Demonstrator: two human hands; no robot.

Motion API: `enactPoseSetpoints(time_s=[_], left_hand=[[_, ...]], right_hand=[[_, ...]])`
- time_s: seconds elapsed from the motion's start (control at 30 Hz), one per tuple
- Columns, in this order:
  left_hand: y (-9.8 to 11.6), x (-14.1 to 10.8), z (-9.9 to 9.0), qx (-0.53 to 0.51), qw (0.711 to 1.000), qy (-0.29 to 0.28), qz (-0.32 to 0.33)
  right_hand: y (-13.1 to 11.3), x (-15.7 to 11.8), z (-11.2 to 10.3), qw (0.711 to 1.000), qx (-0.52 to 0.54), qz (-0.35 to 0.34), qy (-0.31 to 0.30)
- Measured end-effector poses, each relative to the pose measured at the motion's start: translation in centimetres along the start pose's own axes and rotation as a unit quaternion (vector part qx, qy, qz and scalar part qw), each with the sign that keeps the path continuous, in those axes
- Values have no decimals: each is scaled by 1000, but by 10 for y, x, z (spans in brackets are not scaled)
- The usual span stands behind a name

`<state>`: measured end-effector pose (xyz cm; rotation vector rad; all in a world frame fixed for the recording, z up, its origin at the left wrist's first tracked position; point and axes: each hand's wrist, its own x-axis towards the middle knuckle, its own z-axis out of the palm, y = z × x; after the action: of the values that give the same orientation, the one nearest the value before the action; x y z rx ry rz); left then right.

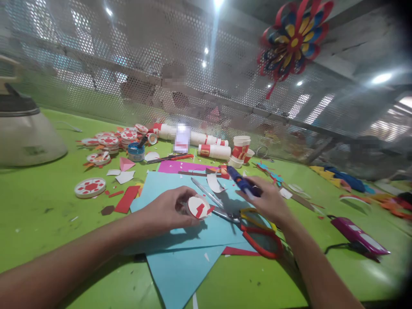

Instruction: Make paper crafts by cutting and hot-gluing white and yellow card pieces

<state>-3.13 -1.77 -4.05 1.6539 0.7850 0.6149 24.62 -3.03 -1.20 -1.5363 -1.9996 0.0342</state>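
My left hand [167, 208] is closed round the side of a small round paper cup piece [197, 207], whose white face bears red paper strips. In my right hand [268, 199] is a dark blue elongated tool [241, 182]; its exact kind is unclear. Between and below the hands lie scissors [238, 218], blades parted, with one red and one yellow handle loop. Light blue paper sheets [180, 266] are spread beneath them. A curled white paper piece [215, 183] rests near the scissors' blades.
White discs with red patterns [107, 140] are piled at the back left, beside a blue jar [136, 152]. Paper cups [240, 148] stand at the back. A kettle-like vessel [30, 137] is far left; a magenta device [360, 236] with a cable lies right. Perforated mesh [144, 56] rises behind.
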Motion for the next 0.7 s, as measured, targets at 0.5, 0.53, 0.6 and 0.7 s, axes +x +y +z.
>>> enactPoseSetpoints(time_s=[0.5, 0.53, 0.6, 0.7], left_hand=[[-2, -3, 6, -235, 970, -54, 4], [-2, -3, 6, -245, 968, -55, 2], [-2, -4, 6, -271, 961, -56, 0], [-1, -4, 6, -301, 952, -61, 5]], right_hand=[[6, -2, 29, 986, -83, -12, -142], [6, -2, 28, 986, -83, -15, -146], [6, -4, 23, 984, -83, -20, -154], [-1, -4, 11, 985, -86, -28, -147]])
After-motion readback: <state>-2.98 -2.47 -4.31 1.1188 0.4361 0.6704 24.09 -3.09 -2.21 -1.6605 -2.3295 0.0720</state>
